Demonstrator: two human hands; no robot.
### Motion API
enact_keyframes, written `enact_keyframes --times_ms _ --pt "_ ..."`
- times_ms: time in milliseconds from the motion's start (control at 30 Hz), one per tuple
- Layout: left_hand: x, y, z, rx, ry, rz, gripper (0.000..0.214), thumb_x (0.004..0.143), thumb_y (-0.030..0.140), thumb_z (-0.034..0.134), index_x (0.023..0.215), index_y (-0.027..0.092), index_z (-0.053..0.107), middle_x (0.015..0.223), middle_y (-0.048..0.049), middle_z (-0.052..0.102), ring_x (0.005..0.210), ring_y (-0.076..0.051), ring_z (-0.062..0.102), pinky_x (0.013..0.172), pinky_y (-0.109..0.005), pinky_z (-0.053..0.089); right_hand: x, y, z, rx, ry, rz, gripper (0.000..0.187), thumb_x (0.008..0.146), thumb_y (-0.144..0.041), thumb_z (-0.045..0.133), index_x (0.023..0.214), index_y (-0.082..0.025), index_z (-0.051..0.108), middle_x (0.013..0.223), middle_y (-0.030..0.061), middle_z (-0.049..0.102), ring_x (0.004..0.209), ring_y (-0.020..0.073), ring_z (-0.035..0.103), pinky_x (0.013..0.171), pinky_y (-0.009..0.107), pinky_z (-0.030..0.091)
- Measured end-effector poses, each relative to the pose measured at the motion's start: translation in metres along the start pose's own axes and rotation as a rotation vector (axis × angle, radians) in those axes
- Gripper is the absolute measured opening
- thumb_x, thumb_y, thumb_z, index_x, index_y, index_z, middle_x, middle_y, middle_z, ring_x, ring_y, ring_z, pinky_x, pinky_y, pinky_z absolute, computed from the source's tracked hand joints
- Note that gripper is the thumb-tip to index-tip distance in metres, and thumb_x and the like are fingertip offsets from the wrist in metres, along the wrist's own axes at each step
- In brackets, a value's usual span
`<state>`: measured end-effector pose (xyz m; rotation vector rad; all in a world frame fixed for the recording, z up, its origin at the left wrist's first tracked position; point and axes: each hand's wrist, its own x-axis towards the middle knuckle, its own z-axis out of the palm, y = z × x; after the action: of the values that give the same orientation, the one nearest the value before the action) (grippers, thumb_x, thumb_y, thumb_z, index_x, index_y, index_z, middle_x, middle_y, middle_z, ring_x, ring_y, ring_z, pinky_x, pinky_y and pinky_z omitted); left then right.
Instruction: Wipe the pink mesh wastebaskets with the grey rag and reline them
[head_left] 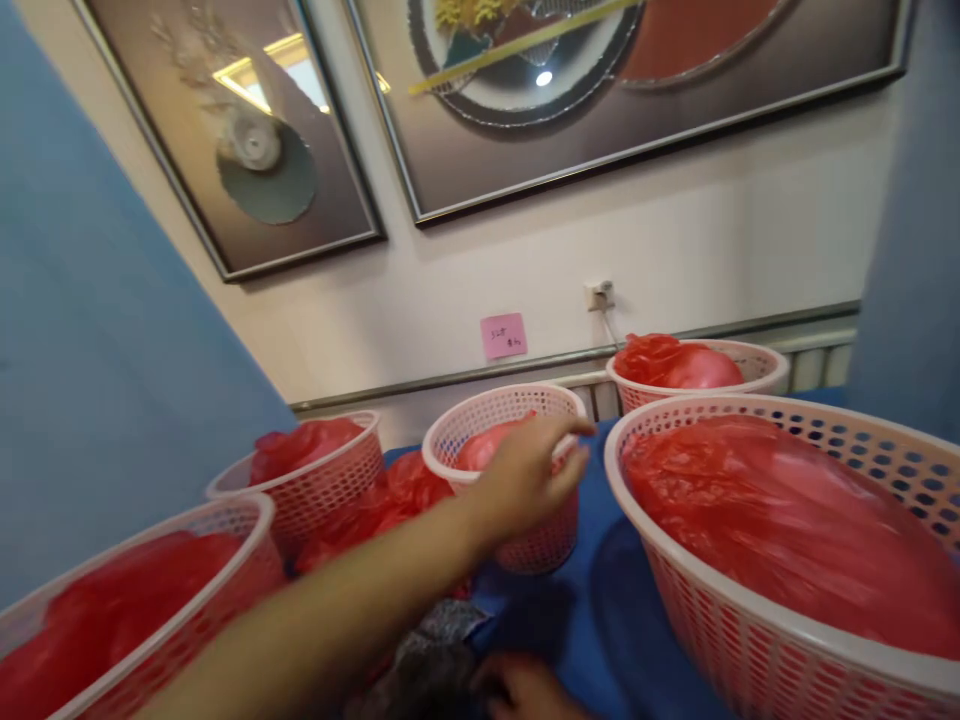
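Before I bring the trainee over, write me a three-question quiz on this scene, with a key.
1. True or false: the pink note sits on the wall below the large framed picture.
2. Choose one. The big basket at the near right holds:
a) folded towels
b) a red plastic bag
c) glass bottles
3. Which of the person's hands shows in front of the middle basket?

Key:
1. True.
2. b.
3. The left hand; the right hand is at the bottom edge, partly cut off.
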<state>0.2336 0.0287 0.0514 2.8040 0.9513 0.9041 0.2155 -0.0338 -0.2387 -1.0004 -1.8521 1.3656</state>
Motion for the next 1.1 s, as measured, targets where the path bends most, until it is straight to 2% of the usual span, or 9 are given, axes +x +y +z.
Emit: enact_keyframes --times_ms 133,233,333,467,633,767,933,1000,1100 --pt "-0.118 0.001 -0.003 0.153 0.310 0.075 0.035 0.089 0.010 0.056 0.121 0.022 0.061 0.120 -0.0088 0.074 0.115 -0.021 0.067 0.105 -0.038 0.051 -0.006 0.010 0.004 0.022 0.003 -0.025 0.024 0.082 -0.024 0.062 0.102 -0.026 0.074 0.108 0.0057 0.074 0.109 0.0265 0.065 0.101 0.038 0.048" --pt "-0.173 -0.041 -0.001 0.318 0.442 -0.217 0.032 0.092 0.016 0.054 0.121 0.022 0.063 0.129 -0.0104 0.070 0.124 -0.024 0.063 0.110 -0.045 0.048 -0.011 0.010 0.001 0.039 -0.037 -0.029 0.021 0.085 -0.032 0.060 0.099 -0.025 0.073 0.097 0.0055 0.074 0.098 0.0248 0.067 0.090 0.036 0.052" --pt "-0.209 -0.092 0.006 0.453 0.364 -0.586 0.037 0.090 0.022 0.055 0.126 0.018 0.064 0.145 -0.0143 0.059 0.139 -0.031 0.051 0.118 -0.052 0.039 -0.015 0.011 0.003 0.056 -0.055 0.001 0.025 0.085 -0.042 0.060 0.098 -0.024 0.071 0.090 0.0044 0.072 0.079 0.0201 0.066 0.075 0.031 0.052" --pt "-0.247 -0.126 0.030 0.432 -0.025 -0.986 0.054 0.092 0.039 0.057 0.142 0.018 0.057 0.160 -0.0160 0.043 0.150 -0.038 0.036 0.118 -0.057 0.034 -0.015 0.022 0.011 0.112 -0.031 -0.004 0.036 0.084 -0.052 0.056 0.101 -0.022 0.068 0.089 0.0045 0.071 0.064 0.0152 0.061 0.065 0.028 0.050" --pt "-0.276 -0.128 0.059 0.333 -0.210 -0.982 0.040 0.090 0.040 0.057 0.115 0.015 0.075 0.124 -0.0185 0.072 0.117 -0.034 0.067 0.105 -0.048 0.046 -0.021 0.028 0.016 0.030 0.059 -0.081 0.031 0.088 -0.044 0.054 0.103 -0.022 0.070 0.089 0.0051 0.072 0.065 0.0164 0.063 0.065 0.029 0.053" --pt "-0.282 -0.134 0.063 0.298 -0.223 -0.977 0.039 0.092 0.038 0.054 0.112 0.013 0.076 0.114 -0.0182 0.076 0.111 -0.032 0.069 0.103 -0.043 0.047 -0.033 -0.007 0.003 -0.129 0.249 -0.304 0.028 0.094 -0.033 0.050 0.109 -0.025 0.071 0.110 0.0091 0.072 0.086 0.0204 0.070 0.072 0.031 0.058" --pt "-0.283 -0.139 0.061 0.247 -0.200 -0.970 0.036 0.090 0.030 0.056 0.117 0.017 0.075 0.120 -0.0135 0.075 0.113 -0.026 0.068 0.104 -0.034 0.045 -0.032 -0.100 -0.055 -0.433 0.709 -0.585 0.041 0.096 -0.025 0.051 0.136 -0.028 0.057 0.146 0.0119 0.053 0.110 0.0216 0.066 0.086 0.035 0.059" --pt "-0.283 -0.138 0.061 0.236 -0.194 -0.973 0.035 0.090 0.028 0.055 0.116 0.016 0.076 0.119 -0.0132 0.076 0.113 -0.026 0.068 0.102 -0.033 0.045 -0.022 -0.131 -0.083 -0.616 0.842 -0.534 0.053 0.095 -0.027 0.053 0.147 -0.025 0.046 0.155 0.0153 0.042 0.094 0.0189 0.069 0.083 0.036 0.059" --pt "-0.284 -0.136 0.061 0.228 -0.182 -0.990 0.035 0.090 0.029 0.055 0.113 0.013 0.077 0.115 -0.0159 0.077 0.111 -0.027 0.069 0.099 -0.034 0.047 -0.003 -0.153 -0.116 -0.900 0.801 -0.357 0.059 0.092 -0.031 0.058 0.148 -0.018 0.042 0.150 0.0180 0.048 0.112 0.0275 0.065 0.088 0.041 0.057"
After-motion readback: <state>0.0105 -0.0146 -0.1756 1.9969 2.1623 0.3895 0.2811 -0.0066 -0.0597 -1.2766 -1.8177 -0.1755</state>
